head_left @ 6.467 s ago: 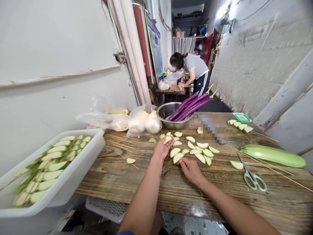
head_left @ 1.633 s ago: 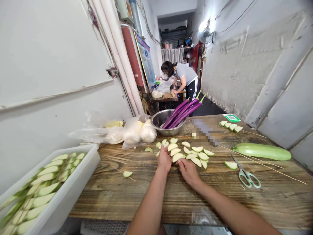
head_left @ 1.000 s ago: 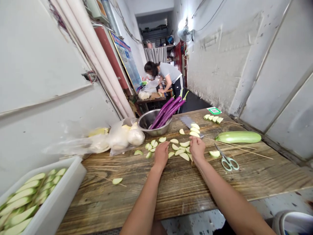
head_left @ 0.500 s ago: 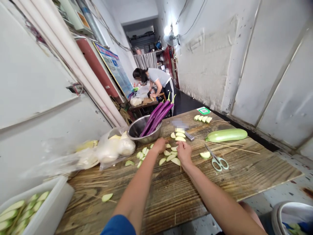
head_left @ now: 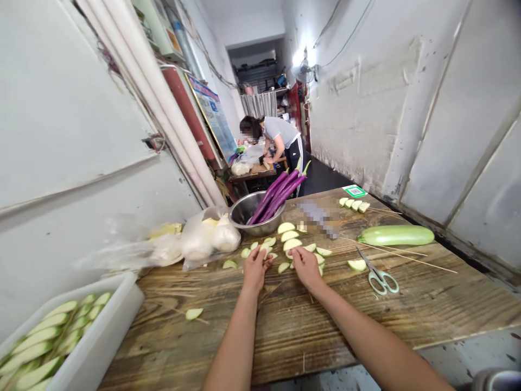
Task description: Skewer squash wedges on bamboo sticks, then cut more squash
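Pale green squash slices (head_left: 316, 251) lie scattered on the wooden table (head_left: 285, 320) just beyond my hands. My left hand (head_left: 254, 267) is curled, its fingertips pinching a slice (head_left: 265, 250). My right hand (head_left: 305, 265) is closed round a thin bamboo skewer whose end (head_left: 311, 297) pokes out below the wrist. A row of three slices (head_left: 290, 235) runs up from that hand in a line, apparently threaded on the skewer.
A steel bowl (head_left: 244, 220) holds long purple eggplants (head_left: 277, 195). To the right are a whole green squash (head_left: 394, 235), scissors (head_left: 380, 276) and loose skewers (head_left: 401, 254). Plastic bags (head_left: 207, 239) sit at the left, a white tub (head_left: 101, 336) of slices nearer. Another person (head_left: 279, 136) works far back.
My view swung right and back. The right hand reached out to the slices near the knife, then drew back with a row of slices; the left hand stayed among the slices.
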